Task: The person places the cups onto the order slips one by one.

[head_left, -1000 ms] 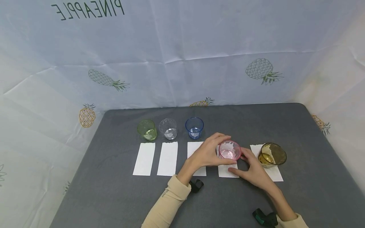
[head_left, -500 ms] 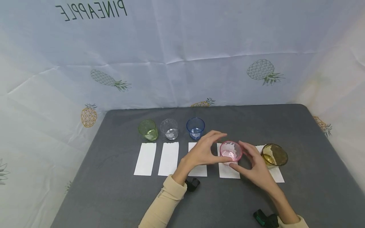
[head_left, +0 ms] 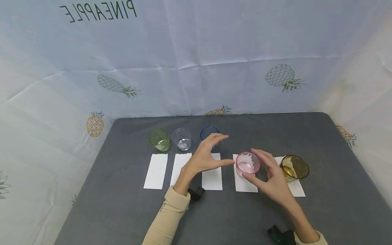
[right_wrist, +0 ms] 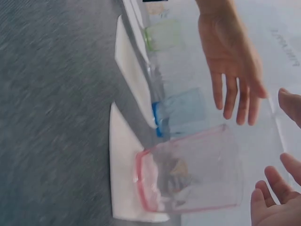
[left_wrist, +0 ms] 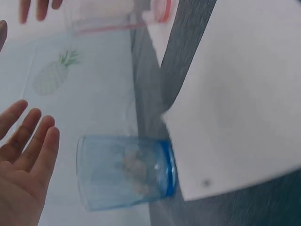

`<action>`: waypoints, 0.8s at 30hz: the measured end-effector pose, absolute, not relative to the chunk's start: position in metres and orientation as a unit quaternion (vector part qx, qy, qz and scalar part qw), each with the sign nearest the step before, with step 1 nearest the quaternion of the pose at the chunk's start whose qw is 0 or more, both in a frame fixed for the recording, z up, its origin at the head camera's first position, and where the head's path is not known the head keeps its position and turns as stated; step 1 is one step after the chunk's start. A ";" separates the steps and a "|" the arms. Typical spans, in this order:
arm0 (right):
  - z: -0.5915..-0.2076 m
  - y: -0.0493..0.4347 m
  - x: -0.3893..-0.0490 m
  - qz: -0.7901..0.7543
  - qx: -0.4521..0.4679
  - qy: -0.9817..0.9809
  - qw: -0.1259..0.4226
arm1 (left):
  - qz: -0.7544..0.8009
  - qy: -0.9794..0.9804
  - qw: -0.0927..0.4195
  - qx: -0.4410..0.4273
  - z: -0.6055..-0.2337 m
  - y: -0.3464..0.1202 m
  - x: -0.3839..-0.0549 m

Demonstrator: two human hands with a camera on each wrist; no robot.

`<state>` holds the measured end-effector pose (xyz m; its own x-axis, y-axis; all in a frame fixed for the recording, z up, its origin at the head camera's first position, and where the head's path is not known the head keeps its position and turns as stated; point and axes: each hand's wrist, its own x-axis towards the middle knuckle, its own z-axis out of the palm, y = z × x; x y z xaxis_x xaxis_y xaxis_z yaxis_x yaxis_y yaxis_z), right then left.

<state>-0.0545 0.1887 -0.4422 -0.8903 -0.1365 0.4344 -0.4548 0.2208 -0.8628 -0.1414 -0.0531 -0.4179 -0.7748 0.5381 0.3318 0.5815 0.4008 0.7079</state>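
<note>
A pink glass (head_left: 248, 164) stands upright on the fourth white paper strip (head_left: 245, 185). My right hand (head_left: 274, 182) is beside it, thumb and fingers spread around its right side; in the right wrist view the fingers (right_wrist: 277, 183) are apart from the glass. To the left of the pink glass, my left hand (head_left: 200, 157) hovers with fingers extended and thumb spread, holding nothing. Behind that hand the blue glass (head_left: 209, 130) is partly hidden in the head view. From the left wrist, the blue glass (left_wrist: 124, 172) shows upright beside the fingers (left_wrist: 47, 146).
An amber glass (head_left: 295, 166) stands on the rightmost strip, close to my right hand. Farther left at the back are a green glass (head_left: 159, 140) and a clear glass (head_left: 182, 139). White strips (head_left: 155, 172) lie in front of them on the grey table (head_left: 122, 204).
My left hand has let go of the pink glass and moved left toward the blue glass. The right hand has stayed beside the pink glass, its fingers shifting slightly.
</note>
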 end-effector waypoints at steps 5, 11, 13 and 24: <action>-0.434 0.181 -0.053 0.605 0.189 -0.765 0.113 | -0.433 -0.840 0.028 -0.327 -0.413 -0.065 -0.146; -0.431 0.167 -0.055 0.611 0.204 -0.756 0.116 | -0.430 -0.845 0.025 -0.318 -0.409 -0.077 -0.152; -0.429 0.162 -0.055 0.612 0.205 -0.755 0.117 | -0.430 -0.845 0.029 -0.317 -0.408 -0.081 -0.154; -0.429 0.133 -0.057 0.579 0.216 -0.780 0.100 | -0.414 -0.853 0.033 -0.316 -0.402 -0.096 -0.165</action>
<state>-0.0572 0.1329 -0.4291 -0.8864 -0.2207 0.4069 -0.4534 0.2367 -0.8593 -0.1646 -0.0958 -0.4019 -0.7981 0.5116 0.3181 0.5667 0.4583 0.6847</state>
